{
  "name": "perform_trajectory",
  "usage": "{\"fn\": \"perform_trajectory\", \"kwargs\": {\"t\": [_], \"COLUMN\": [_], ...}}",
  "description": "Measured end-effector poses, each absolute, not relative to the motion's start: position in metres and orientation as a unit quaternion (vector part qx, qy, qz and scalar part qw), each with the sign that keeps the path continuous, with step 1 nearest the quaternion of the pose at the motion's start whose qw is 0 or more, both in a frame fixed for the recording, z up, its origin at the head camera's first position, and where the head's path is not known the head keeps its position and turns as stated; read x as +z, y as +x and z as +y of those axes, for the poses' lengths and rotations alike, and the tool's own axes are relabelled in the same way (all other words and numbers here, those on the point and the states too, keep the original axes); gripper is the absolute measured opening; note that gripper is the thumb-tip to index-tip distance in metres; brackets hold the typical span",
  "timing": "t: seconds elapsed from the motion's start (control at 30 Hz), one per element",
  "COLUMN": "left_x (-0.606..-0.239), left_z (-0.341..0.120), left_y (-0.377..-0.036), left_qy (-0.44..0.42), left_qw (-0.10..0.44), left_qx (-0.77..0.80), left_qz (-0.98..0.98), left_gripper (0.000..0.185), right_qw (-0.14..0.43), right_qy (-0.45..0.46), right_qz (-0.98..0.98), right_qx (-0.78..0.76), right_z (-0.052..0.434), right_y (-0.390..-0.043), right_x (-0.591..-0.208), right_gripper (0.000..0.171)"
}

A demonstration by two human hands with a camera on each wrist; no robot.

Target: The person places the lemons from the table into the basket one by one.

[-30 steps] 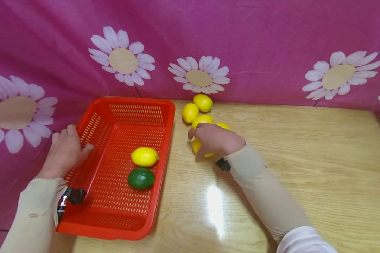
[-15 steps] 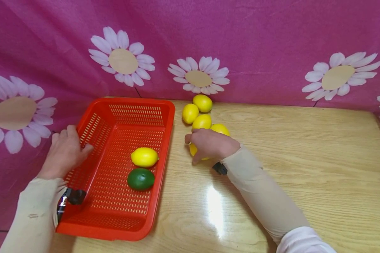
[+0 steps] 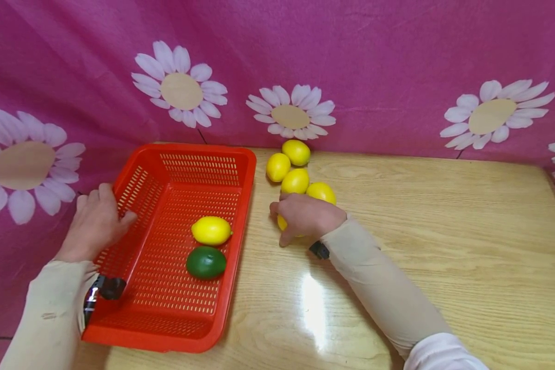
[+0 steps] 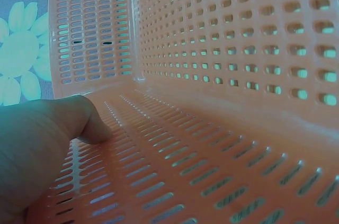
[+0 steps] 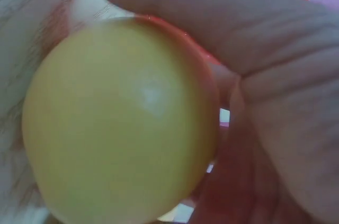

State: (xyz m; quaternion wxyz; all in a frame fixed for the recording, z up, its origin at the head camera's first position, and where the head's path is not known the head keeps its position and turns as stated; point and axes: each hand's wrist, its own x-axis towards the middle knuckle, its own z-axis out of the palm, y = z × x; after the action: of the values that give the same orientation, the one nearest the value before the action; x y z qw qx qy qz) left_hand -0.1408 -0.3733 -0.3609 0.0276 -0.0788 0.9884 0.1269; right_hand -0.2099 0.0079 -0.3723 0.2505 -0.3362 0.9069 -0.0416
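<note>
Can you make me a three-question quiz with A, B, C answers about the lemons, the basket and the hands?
1. Where is the green lime?
A. inside the red basket
B. on the wooden table
C. in the left hand

2. How many yellow lemons lie in the basket?
A. three
B. none
C. one

3. What is the right hand doing?
A. lying flat on the table
B. gripping a lemon
C. holding the basket

Answers:
1 A: the lime sits on the basket floor, beside the basket lemon.
2 C: only one yellow lemon is in there; the others are on the table.
3 B: the right wrist view shows fingers curled round a lemon; the left hand holds the basket's side.
</note>
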Motion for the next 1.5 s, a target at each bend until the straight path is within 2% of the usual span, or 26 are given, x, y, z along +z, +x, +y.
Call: {"fn": "perform_trajectory", "kwargs": {"t": [0.13, 0.43, 0.87, 1.13, 1.5], "left_x": [-0.3606, -0.3602, -0.3585, -0.3588, -0.3621], "left_z": [-0.3732, -0.3738, -0.3740, -0.3746, -0.3751], "left_y": [-0.1407, -0.1410, -0.1419, -0.1415, -0.1415], "left_qy": [-0.080, -0.083, -0.087, -0.085, -0.069], "left_qw": [0.027, 0.029, 0.035, 0.034, 0.021], "left_qx": [0.128, 0.135, 0.136, 0.138, 0.127], "left_qz": [0.988, 0.987, 0.986, 0.986, 0.989], "left_gripper": [0.055, 0.058, 0.058, 0.058, 0.055], "right_qw": [0.251, 0.231, 0.222, 0.229, 0.209], "right_qy": [-0.339, -0.360, -0.368, -0.357, -0.360], "right_qz": [0.906, 0.903, 0.902, 0.904, 0.906], "right_qx": [-0.030, -0.025, -0.041, -0.052, -0.073], "right_z": [0.0086, 0.0104, 0.0125, 0.0124, 0.0151], "right_y": [-0.2081, -0.2109, -0.2136, -0.2149, -0.2144], "right_x": [-0.3728, -0.3752, -0.3739, -0.3733, -0.3700], "right_gripper": [0.058, 0.043, 0.038, 0.046, 0.052]}}
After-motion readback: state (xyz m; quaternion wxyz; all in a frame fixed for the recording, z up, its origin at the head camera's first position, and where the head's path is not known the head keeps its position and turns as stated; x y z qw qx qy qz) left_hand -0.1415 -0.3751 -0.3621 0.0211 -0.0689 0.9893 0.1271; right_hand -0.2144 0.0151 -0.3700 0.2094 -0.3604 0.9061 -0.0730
